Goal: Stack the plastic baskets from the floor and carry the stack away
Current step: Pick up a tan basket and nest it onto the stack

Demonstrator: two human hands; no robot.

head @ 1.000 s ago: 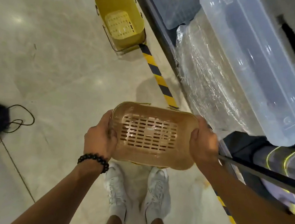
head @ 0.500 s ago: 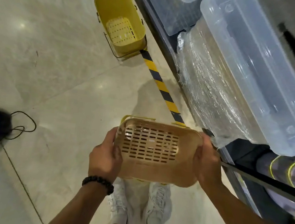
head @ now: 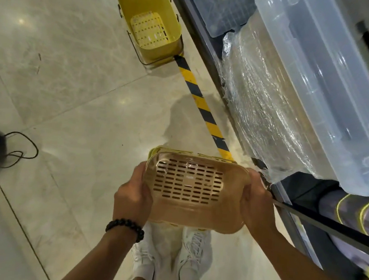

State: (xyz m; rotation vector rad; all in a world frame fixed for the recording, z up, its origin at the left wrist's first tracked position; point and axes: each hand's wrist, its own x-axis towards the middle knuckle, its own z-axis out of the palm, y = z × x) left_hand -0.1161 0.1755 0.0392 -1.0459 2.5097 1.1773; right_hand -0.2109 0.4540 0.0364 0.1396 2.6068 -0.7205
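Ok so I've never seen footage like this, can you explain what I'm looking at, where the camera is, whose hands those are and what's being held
There is no machine here. The camera sits on a person's head and looks down, so you see their own arms and white shoes. The left hand, with a bead bracelet on the wrist, and the right hand grip the two ends of a tan slotted basket. A yellow rim shows at its far edge, so it seems nested in another basket. Ahead, a yellow basket stands on the tiled floor, at the end of a black-and-yellow striped tape. To the right are clear plastic bins on shelving.
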